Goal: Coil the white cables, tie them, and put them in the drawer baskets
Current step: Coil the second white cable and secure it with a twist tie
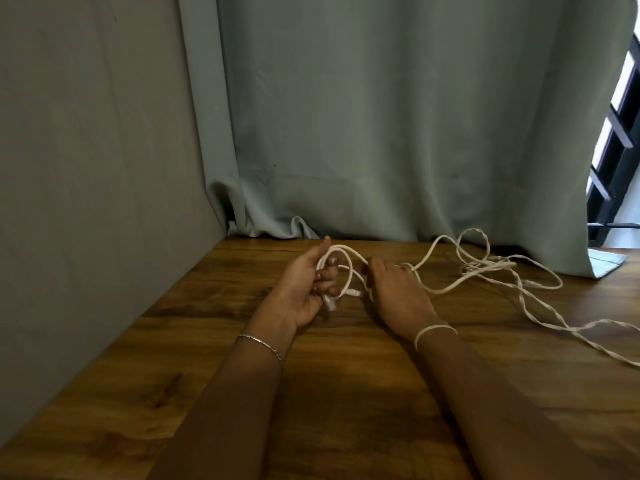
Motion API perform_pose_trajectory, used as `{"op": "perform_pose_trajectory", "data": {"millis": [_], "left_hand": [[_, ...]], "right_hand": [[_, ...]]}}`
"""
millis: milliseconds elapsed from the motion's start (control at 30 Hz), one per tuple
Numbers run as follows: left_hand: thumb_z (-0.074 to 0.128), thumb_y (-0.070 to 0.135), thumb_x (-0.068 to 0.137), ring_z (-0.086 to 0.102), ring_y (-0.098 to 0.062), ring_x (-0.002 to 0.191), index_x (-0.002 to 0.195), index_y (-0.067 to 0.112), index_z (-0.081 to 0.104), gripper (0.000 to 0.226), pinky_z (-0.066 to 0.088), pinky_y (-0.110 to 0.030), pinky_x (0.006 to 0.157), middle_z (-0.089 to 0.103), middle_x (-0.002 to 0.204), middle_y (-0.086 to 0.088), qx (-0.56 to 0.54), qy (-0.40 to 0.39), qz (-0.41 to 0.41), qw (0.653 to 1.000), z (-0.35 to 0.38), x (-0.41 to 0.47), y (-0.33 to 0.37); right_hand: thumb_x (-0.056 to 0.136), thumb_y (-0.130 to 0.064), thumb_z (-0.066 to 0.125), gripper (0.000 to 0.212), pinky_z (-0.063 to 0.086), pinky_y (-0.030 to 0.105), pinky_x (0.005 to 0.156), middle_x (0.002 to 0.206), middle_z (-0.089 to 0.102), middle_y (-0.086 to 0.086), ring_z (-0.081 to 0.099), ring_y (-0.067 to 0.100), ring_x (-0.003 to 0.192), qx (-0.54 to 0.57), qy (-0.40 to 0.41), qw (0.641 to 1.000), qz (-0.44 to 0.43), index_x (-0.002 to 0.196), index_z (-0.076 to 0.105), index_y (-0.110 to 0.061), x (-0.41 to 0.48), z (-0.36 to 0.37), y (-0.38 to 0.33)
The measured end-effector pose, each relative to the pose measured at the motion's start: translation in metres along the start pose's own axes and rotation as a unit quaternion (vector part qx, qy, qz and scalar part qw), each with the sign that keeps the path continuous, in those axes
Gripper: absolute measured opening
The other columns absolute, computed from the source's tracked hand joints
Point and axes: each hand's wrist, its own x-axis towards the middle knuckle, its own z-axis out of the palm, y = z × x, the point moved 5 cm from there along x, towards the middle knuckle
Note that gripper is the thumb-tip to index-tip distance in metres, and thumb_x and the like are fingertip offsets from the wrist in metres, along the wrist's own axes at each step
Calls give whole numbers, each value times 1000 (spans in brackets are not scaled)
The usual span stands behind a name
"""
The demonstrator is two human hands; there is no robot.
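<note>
A long white cable (491,268) lies in loose tangled loops on the wooden table (346,393), trailing off to the right edge of view. My left hand (304,285) holds a small coil of this cable, fingers curled round the loop, with a plug end hanging below the palm. My right hand (394,289), palm down beside it, grips the cable where it leaves the coil. A thin white band sits on my right wrist. No drawer or basket is in view.
A grey-green curtain (381,116) hangs along the table's far edge, its hem bunched at the back left corner. A grey wall (86,150) borders the left side. A dark window frame (620,143) shows at the far right.
</note>
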Motion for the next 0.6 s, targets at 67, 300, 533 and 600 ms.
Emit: {"op": "perform_pose_trajectory", "data": {"millis": [67,300,533,600], "left_hand": [[40,37,101,21,-4,35,67,14,50,42,33,-18,40,28,45,7,-84,-12,26,996,1,1,4],[33,28,104,33,-8,42,77,12,50,36,41,-25,62,37,55,2,-216,26,105,970,-2,5,12],[36,19,103,45,-8,47,87,5,56,29,46,-27,69,50,57,0,-210,55,122,969,-10,8,10],[40,16,101,63,-13,60,96,1,60,26,48,-30,82,67,71,-6,-220,41,125,967,-10,8,11]], "right_hand": [[92,-16,53,23,41,33,87,107,63,7,58,26,99,2,-32,999,4,114,47,-17,-2,2,0],[85,-7,60,32,51,32,85,106,67,3,63,20,97,52,-76,994,-54,115,61,-19,-1,2,-14],[93,-20,56,23,43,25,73,102,58,2,58,17,91,55,-90,988,-110,114,63,-17,-2,-3,-30],[93,-22,56,19,45,25,72,100,60,0,58,15,89,68,-91,988,-108,110,62,-18,-3,-3,-33]]}}
